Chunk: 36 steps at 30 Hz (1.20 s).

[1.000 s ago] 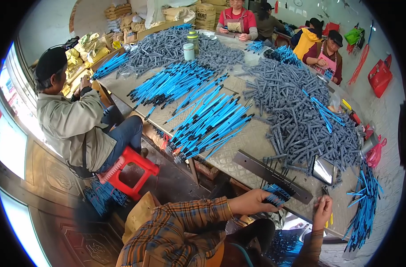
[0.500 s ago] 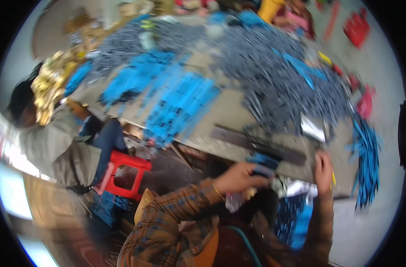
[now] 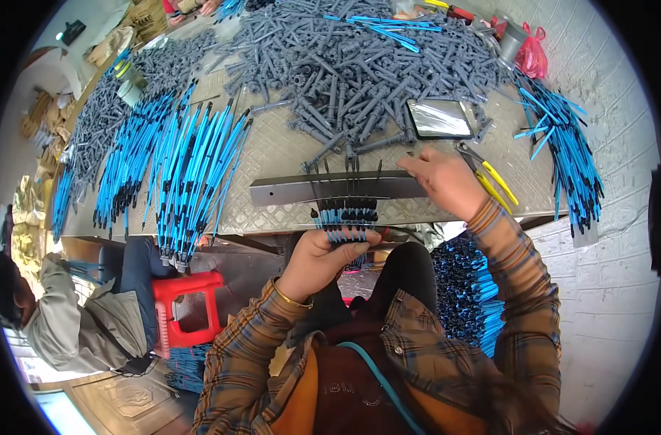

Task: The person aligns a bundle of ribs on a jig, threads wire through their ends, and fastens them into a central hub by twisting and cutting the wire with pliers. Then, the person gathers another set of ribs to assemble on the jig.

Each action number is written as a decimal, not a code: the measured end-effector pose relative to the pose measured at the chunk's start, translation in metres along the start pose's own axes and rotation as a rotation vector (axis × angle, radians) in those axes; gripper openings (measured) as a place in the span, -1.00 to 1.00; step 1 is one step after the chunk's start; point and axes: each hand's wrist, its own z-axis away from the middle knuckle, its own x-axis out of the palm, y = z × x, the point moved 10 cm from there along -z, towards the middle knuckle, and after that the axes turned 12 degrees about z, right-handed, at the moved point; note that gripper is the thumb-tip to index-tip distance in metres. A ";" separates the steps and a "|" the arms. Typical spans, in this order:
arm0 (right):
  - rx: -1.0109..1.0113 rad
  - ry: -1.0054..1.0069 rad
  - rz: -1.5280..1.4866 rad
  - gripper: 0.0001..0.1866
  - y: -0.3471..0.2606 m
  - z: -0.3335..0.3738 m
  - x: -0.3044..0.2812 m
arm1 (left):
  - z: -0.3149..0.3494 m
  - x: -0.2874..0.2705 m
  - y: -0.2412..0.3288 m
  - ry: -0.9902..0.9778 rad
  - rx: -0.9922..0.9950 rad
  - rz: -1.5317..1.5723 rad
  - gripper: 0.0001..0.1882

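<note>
My left hand (image 3: 329, 257) is closed around a bundle of thin blue rods with black tips (image 3: 345, 216), held at the table's near edge. The black ends point away from me, and several dark pins stick up beyond them. Just past the bundle lies a long dark metal bar (image 3: 279, 193) with a small hole near its left end. My right hand (image 3: 446, 181) hovers over the bar's right end, thumb and fingertips drawn together toward the left. Whatever those fingers pinch, if anything, is too small to name. Yellow-handled pliers (image 3: 496, 187) lie to the right of that hand.
Grey plastic screw-like pieces (image 3: 345, 65) are heaped across the table, with a dark-framed flat device (image 3: 439, 119) in front. Blue rods (image 3: 196, 167) lie at left; another bunch (image 3: 571, 159) hangs over the right edge. A person (image 3: 91, 319) sits left by a red stool (image 3: 189, 308).
The view has swung right and steadied. My right hand has moved from the table's right side to above the bar's end. The left hand now shows the rod bundle clearly at the bar.
</note>
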 end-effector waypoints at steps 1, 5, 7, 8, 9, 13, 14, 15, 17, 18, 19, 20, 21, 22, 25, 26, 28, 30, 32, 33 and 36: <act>0.003 0.001 -0.002 -0.65 -0.001 0.000 0.001 | 0.001 -0.001 0.000 0.006 -0.007 0.003 -0.80; 0.018 -0.010 0.000 -0.63 -0.001 -0.006 0.006 | 0.001 -0.002 0.000 0.011 -0.010 0.009 -0.80; 0.025 -0.006 0.004 -0.66 -0.001 -0.008 0.009 | 0.001 -0.002 0.000 0.011 -0.006 0.008 -0.81; 0.029 -0.005 0.006 -0.67 -0.001 -0.009 0.011 | 0.001 -0.002 0.001 0.007 0.002 0.006 -0.80; 0.029 -0.003 0.006 -0.67 -0.001 -0.010 0.011 | 0.001 -0.002 0.001 0.004 0.010 0.004 -0.80; 0.020 0.031 -0.001 -0.65 -0.003 -0.014 0.011 | -0.002 -0.002 0.002 -0.004 0.002 -0.012 -0.80; 0.016 0.028 -0.001 -0.65 -0.004 -0.015 0.011 | -0.002 -0.002 0.002 -0.006 -0.006 -0.018 -0.80; 0.012 0.025 -0.002 -0.65 -0.006 -0.017 0.011 | -0.002 -0.001 0.002 -0.007 -0.008 -0.018 -0.80; 0.009 0.021 -0.003 -0.66 -0.007 -0.018 0.011 | -0.001 -0.002 0.003 -0.003 -0.002 -0.011 -0.80; 0.013 0.012 -0.005 -0.66 -0.008 -0.019 0.012 | -0.001 -0.002 0.003 -0.001 0.001 -0.007 -0.79; 0.015 0.004 -0.005 -0.66 -0.008 -0.019 0.013 | -0.001 -0.002 0.003 -0.001 0.001 -0.007 -0.79; 0.017 -0.004 -0.006 -0.66 -0.008 -0.020 0.014 | -0.001 -0.002 0.003 -0.001 0.000 -0.006 -0.79; 0.017 -0.004 -0.006 -0.66 -0.008 -0.021 0.014 | -0.002 -0.002 0.003 0.000 -0.001 -0.005 -0.80; 0.016 0.005 -0.015 -0.67 -0.009 -0.021 0.014 | -0.002 -0.002 0.003 0.000 -0.002 -0.005 -0.80; 0.010 0.025 -0.035 -0.67 -0.011 -0.024 0.014 | -0.002 -0.001 0.003 -0.004 0.007 0.010 -0.80; 0.011 0.030 -0.036 -0.68 -0.012 -0.026 0.014 | -0.002 -0.001 0.003 -0.005 0.012 0.018 -0.80; 0.013 0.040 -0.037 -0.69 -0.014 -0.028 0.014 | -0.001 -0.001 0.003 -0.002 0.012 0.014 -0.81; 0.015 0.042 -0.033 -0.69 -0.016 -0.031 0.016 | -0.001 -0.002 0.003 0.000 0.011 0.009 -0.81; 0.020 0.044 -0.024 -0.70 -0.018 -0.034 0.018 | -0.002 -0.002 0.003 -0.003 0.012 0.006 -0.81; 0.018 0.045 -0.024 -0.70 -0.019 -0.035 0.020 | -0.002 -0.002 0.002 -0.007 0.013 0.005 -0.81; -0.013 0.077 -0.028 -0.72 -0.023 -0.041 0.020 | -0.002 -0.002 0.002 -0.007 0.006 0.014 -0.81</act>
